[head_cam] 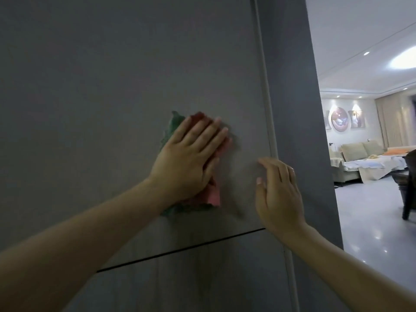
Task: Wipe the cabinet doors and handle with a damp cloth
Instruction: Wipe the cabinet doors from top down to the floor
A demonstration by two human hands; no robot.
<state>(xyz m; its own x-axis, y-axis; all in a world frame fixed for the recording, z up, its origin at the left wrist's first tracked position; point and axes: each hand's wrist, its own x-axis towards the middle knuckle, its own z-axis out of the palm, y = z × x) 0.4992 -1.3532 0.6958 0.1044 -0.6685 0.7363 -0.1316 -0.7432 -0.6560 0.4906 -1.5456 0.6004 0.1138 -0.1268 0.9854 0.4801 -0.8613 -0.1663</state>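
A tall grey cabinet door fills most of the view. My left hand lies flat on a pink and green cloth, pressing it against the door's lower right area. My right hand is beside it, fingers apart and slightly bent, holding nothing, its fingertips near the door's pale right edge strip. A thin dark gap separates this door from a lower door. No handle shows.
A dark grey side panel runs along the cabinet's right. Beyond it lies a lit living room with a sofa, a glossy pale floor and a dark chair at the right edge.
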